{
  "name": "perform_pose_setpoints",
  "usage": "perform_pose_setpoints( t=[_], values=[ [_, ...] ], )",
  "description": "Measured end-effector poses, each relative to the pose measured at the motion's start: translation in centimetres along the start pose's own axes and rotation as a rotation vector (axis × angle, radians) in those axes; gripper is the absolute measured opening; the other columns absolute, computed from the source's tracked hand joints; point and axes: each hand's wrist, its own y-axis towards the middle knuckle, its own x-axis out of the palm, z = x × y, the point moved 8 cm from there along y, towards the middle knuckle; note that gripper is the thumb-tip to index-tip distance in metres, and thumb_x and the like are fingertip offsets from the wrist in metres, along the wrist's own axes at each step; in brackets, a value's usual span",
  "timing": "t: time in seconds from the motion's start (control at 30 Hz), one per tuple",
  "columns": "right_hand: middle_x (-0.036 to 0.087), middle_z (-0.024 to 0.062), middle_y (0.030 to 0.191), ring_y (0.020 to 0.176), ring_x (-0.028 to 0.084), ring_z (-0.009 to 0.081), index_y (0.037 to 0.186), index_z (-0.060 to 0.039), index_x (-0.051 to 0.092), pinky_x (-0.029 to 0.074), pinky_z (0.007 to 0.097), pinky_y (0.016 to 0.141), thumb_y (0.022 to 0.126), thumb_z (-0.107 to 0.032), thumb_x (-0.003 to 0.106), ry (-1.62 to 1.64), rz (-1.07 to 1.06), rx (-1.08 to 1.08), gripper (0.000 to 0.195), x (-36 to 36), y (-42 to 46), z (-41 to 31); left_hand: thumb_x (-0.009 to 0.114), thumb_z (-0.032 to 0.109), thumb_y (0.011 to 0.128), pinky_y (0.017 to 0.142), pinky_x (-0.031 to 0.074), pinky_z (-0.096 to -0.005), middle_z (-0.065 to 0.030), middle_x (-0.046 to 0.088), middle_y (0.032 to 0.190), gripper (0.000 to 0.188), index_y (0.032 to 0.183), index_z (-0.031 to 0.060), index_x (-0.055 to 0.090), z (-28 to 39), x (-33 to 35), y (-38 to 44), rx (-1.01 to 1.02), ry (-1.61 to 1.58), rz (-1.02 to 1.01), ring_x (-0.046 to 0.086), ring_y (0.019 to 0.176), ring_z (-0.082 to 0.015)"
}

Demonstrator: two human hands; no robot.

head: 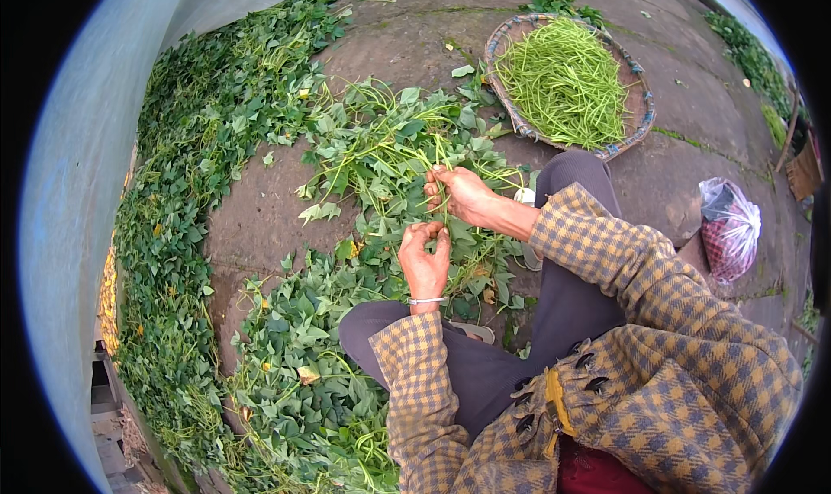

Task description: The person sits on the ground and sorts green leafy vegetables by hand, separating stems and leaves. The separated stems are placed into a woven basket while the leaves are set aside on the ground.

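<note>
In front of my knees, my right hand point(454, 195) holds a few thin green leaf stems point(439, 147) between thumb and fingers. Just below it, my left hand point(425, 254), with a bangle at the wrist, pinches the lower end of a stem. Under and beyond both hands lies a heap of cut leafy vines point(363, 150), with lobed leaves like those of sweet potato. A round woven basket point(639, 105) with a bound rim stands past my right knee and holds a pile of stripped green stems point(561, 82).
More leafy vines point(188, 156) lie in a long band at the left, and another heap point(305, 338) is beside my left knee. A tied clear plastic bag point(730, 231) with red checked contents sits on the stone paving point(675, 176) at the right. A pale sheet point(97, 137) hangs at the far left.
</note>
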Motion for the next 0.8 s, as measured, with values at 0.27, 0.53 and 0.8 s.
perform_pose_setpoints(
  t=[0.27,0.53,0.8],
  values=[
    [0.044,-0.0016,0.065,0.057,0.04,0.0107,0.085,-0.007,0.048,0.045,0.0306,0.06,0.1,-0.02,0.032,0.02,-0.14,0.043,0.025,1.2,-0.1,0.6,0.058,0.0,0.08,0.077,0.042,-0.024,0.0002,0.058,0.085,0.005,0.083,0.004,0.059,-6.0,-0.3,-0.3,-0.39,-0.55,0.127,0.051,0.08,-0.0086],
    [0.031,-0.0061,0.059,0.051,0.028,0.008,0.084,-0.0077,0.046,0.032,0.0247,0.05,0.1,-0.027,0.036,0.099,-0.349,0.092,0.027,2.8,-0.1,1.1,0.055,0.006,0.083,0.075,0.044,-0.0255,-0.0005,0.057,0.082,0.004,0.084,0.0057,0.059,-7.2,-1.4,-0.6,-0.446,-0.755,0.218,0.053,0.077,-0.011],
    [0.027,-0.0089,0.054,0.045,0.025,0.005,0.082,-0.0087,0.045,0.025,0.0218,0.044,0.099,-0.025,0.036,0.172,-0.485,0.163,0.025,3.4,-0.9,0.2,0.049,0.002,0.087,0.074,0.044,-0.0263,-0.0025,0.056,0.083,0.009,0.09,0.0034,0.057,-8.0,-5.1,-0.3,-0.488,-0.807,0.43,0.053,0.076,-0.0114]
  ],
)
